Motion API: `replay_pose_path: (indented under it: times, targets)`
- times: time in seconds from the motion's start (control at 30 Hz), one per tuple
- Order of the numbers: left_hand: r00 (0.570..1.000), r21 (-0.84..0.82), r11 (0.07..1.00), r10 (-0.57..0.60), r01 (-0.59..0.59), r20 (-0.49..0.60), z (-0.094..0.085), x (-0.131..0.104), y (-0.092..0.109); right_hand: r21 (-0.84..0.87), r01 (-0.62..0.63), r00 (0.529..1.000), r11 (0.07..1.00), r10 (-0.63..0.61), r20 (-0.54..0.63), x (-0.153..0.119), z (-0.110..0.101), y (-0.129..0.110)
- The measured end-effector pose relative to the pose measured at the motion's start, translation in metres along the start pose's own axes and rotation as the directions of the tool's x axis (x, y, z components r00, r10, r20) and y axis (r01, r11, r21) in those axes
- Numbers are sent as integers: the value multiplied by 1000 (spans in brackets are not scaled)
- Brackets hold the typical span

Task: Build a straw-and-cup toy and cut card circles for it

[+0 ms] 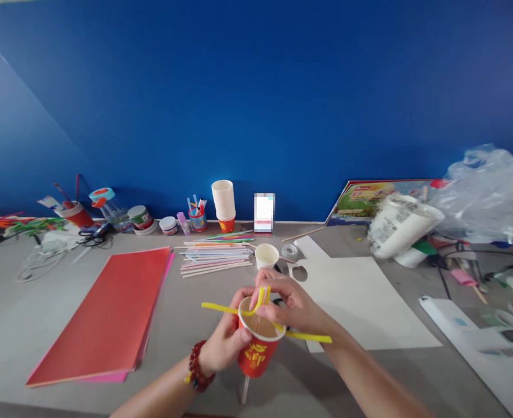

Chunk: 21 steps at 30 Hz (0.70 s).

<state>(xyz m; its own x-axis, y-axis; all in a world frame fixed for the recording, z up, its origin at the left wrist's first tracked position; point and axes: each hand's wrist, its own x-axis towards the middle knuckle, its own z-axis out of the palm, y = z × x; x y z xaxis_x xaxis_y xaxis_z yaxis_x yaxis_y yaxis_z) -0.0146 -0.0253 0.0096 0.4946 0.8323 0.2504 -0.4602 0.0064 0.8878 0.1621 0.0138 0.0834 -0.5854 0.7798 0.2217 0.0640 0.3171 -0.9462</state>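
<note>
In the head view, my left hand [227,337] is wrapped round a red paper cup [256,361] with yellow lettering, its open top facing up. My right hand [289,299] pinches a bent yellow strip [263,297] at the cup's mouth. The strip's ends stick out past the rim on the left and right. A clear straw [245,390] pokes out below the cup, and a thin straw also shows inside it beside the strip. My fingers partly hide where strip and straw meet.
Red paper sheets [104,313] lie left, a white sheet [361,302] right. Ahead are a white cup [266,255], a tape roll [289,250], straws and sticks [216,256], stacked cups [224,200] and a phone [264,213]. A plastic bag [487,194] sits far right.
</note>
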Motion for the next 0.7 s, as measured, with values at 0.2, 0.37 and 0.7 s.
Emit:
replay_pose_path:
  times: [0.2,0.37,0.7]
  targets:
    - [1000,-30,999,21,-21,3,1,0,-1,-86,-13,1000,996,15,21,1,2,-2]
    - [1000,-42,999,5,-5,-6,3,-1,1,-77,-22,999,997,25,34,2,0,-1]
    - [1000,-93,996,13,-15,-24,4,-1,0,21,-7,998,1000,5,69,1,0,0]
